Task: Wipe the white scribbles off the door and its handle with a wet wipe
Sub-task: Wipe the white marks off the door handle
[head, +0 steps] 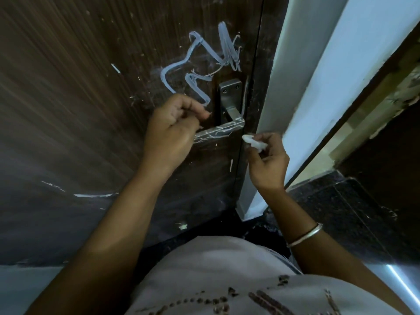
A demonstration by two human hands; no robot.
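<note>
A dark brown wooden door (pixel 95 92) fills the left and centre of the view. Thick white scribbles (pixel 200 64) run across it above a grey metal lever handle (pixel 223 130), which also carries white marks. My left hand (pixel 172 130) is at the free end of the handle, fingers curled, thumb and forefinger near the lever; whether it grips the lever is hidden. My right hand (pixel 266 160) sits just right of the handle and pinches a small crumpled white wet wipe (pixel 254 142) that is apart from the door.
A white door frame (pixel 302 92) stands right of the door edge. Beyond it is a dark speckled stone floor (pixel 336 212) and another dark doorway. Smaller white streaks (pixel 95 194) mark the lower door. A bangle (pixel 305 235) circles my right wrist.
</note>
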